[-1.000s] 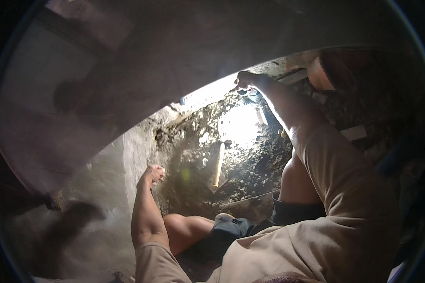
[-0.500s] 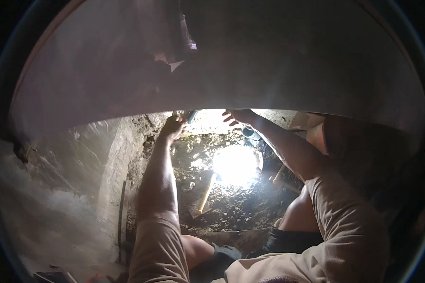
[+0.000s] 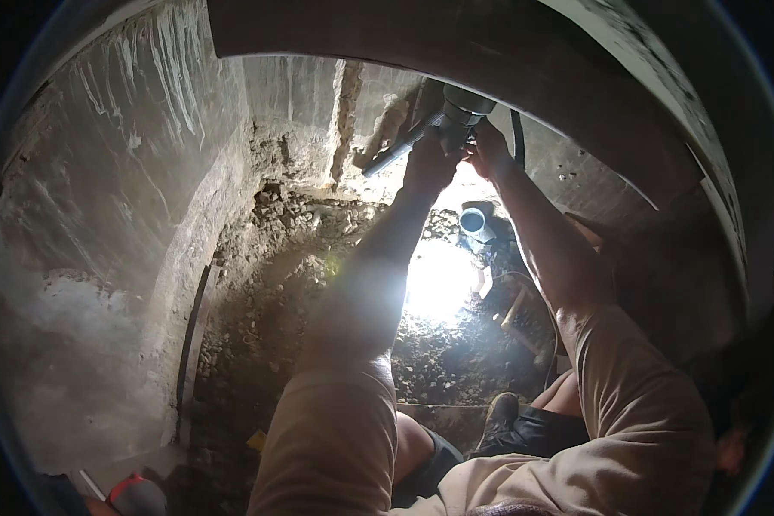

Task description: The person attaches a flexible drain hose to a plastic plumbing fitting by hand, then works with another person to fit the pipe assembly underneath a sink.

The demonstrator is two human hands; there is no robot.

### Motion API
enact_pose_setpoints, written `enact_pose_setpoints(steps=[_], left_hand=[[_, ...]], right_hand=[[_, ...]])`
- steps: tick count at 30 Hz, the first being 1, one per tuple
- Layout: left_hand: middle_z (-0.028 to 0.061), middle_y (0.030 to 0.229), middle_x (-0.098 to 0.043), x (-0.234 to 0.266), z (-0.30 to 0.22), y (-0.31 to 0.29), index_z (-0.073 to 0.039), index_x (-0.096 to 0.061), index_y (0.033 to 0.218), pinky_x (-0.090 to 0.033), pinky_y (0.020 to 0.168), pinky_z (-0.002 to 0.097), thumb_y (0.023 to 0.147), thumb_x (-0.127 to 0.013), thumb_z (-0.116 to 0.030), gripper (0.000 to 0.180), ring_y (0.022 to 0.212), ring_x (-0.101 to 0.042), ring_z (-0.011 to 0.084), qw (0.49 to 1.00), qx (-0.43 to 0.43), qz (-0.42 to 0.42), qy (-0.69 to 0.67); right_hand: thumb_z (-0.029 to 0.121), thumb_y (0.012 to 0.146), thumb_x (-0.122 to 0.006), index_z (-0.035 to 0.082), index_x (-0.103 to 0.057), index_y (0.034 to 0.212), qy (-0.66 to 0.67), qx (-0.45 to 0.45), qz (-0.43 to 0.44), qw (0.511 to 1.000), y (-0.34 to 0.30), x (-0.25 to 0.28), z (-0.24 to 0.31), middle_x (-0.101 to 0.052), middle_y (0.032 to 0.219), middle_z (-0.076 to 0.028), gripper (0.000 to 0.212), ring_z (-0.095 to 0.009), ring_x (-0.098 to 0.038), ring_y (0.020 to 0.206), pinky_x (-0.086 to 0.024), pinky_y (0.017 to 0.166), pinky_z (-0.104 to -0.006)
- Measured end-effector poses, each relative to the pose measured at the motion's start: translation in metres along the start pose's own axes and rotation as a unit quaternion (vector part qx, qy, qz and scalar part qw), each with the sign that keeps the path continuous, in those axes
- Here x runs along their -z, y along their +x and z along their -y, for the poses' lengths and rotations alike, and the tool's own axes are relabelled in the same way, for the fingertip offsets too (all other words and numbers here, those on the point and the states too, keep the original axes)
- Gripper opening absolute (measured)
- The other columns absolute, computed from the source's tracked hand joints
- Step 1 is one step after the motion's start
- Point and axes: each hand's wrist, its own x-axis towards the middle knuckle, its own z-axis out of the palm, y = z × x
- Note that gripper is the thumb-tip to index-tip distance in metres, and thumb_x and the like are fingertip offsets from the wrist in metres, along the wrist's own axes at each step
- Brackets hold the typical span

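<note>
The left hand (image 3: 428,163) is closing around a slim grey tool (image 3: 389,157) that is slanting down to the left, gripping it just under the grey pipe (image 3: 462,110) overhead. The right hand (image 3: 488,148) is pressing against the pipe's right side, seemingly steadying it; whether its fingers are wrapping it I cannot tell. The pipe is hanging from the far concrete wall (image 3: 310,95), so both arms are reaching up. Farther down, an open pipe end (image 3: 473,220) is poking from the dirt pit (image 3: 267,301), beside a glaring light (image 3: 439,279).
</note>
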Motion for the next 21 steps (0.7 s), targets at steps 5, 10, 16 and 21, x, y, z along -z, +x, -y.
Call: enact_pose_setpoints(steps=[5,10,16,21], left_hand=[[0.0171,0.099,-0.067,-0.026,-0.031,-0.015,-0.002,-0.060,0.107,-0.052,0.080,0.0422,0.080,-0.075,-0.027,0.039,0.096,-0.065,0.0315,0.991,-0.095,-0.091,-0.024],[0.0197,0.103,-0.062,0.000,-0.017,-0.021,-0.001,-0.056,0.112,-0.052,0.083,0.0444,0.079,-0.076,-0.032,0.049,0.099,-0.063,0.0373,0.990,-0.080,-0.089,0.081],[0.0273,0.122,-0.054,0.009,0.009,-0.021,0.001,-0.042,0.130,-0.049,0.091,0.0458,0.073,-0.081,-0.033,0.077,0.107,-0.059,0.0405,0.999,-0.009,-0.044,0.026],[0.0223,0.116,-0.060,0.012,0.023,-0.010,0.002,-0.039,0.136,-0.052,0.087,0.0429,0.075,-0.078,-0.022,0.076,0.103,-0.063,0.0353,0.998,-0.055,0.021,0.029]], right_hand=[[0.039,0.094,-0.057,0.008,-0.055,0.120,-0.090,0.056,0.144,0.984,0.035,0.061,0.003,-0.060,0.111,-0.012,0.041,-0.026,-0.063,0.094,-0.058,0.066,-0.0382],[0.035,0.091,-0.063,0.007,-0.059,0.117,-0.062,-0.011,0.234,0.970,0.036,0.009,0.010,-0.065,0.103,-0.012,0.038,-0.027,-0.066,0.089,-0.059,0.071,-0.0450],[0.038,0.089,-0.067,0.009,-0.059,0.117,-0.036,-0.040,0.061,0.997,0.026,0.007,0.019,-0.064,0.112,-0.010,0.041,-0.028,-0.062,0.105,-0.052,0.085,-0.0547],[0.034,0.088,-0.069,0.013,-0.059,0.116,-0.122,0.013,0.042,0.992,0.013,0.004,0.022,-0.063,0.115,-0.006,0.036,-0.022,-0.061,0.107,-0.054,0.086,-0.0465]])
